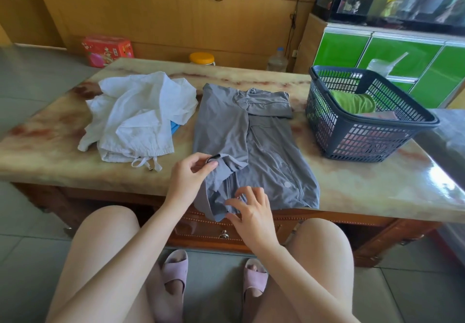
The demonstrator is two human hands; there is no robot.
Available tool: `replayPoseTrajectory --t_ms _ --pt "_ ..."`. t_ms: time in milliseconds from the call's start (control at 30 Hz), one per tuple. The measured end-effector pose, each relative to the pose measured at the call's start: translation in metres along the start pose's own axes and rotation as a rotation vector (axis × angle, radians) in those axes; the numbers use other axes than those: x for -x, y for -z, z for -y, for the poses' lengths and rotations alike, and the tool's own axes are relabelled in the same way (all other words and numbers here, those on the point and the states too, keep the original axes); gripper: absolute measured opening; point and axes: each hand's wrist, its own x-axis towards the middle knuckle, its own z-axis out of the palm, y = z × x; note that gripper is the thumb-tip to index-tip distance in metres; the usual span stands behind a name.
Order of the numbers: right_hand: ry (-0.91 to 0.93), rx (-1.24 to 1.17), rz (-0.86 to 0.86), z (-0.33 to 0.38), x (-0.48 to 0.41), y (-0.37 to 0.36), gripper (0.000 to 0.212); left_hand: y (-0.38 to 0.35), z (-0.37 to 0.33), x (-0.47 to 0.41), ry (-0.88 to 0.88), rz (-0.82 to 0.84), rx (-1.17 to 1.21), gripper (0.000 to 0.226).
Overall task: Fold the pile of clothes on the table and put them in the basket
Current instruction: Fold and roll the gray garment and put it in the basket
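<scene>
The grey zip jacket (pixel 264 146) lies flat at the middle of the marble-topped table (pixel 364 191), its near edge hanging over the table's front. Just left of it lies the crumpled white cloth garment (pixel 136 118). To its right, apart, stands the dark plastic mesh basket (pixel 352 144), with a folded green cloth (pixel 352 101) in it. The left hand (pixel 188 179) pinches the jacket's near left part, and the right hand (pixel 251 209) grips its near edge. Behind the table, from left to right, are a red cardboard box (pixel 107 49), an orange-lidded jar (pixel 202 58) and a clear plastic bottle (pixel 276 62).
</scene>
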Motion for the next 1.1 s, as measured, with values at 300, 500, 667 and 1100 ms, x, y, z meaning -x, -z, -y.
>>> replayPoseTrajectory --t_ms 300,500,667,1100 --pt "0.206 -0.033 -0.005 -0.004 0.006 0.004 0.009 0.007 -0.007 0.004 0.007 0.001 0.083 0.007" --pt "0.07 -0.008 0.069 -0.015 0.013 0.009 0.021 0.006 -0.013 0.015 -0.049 0.044 0.068 0.014" --pt "-0.085 -0.147 0.043 0.014 0.007 -0.003 0.011 0.005 -0.014 0.022 -0.074 0.065 0.038 0.019" --pt "-0.61 -0.55 0.012 0.068 -0.014 -0.002 0.028 0.028 -0.008 0.032 0.054 -0.006 0.181 0.02"
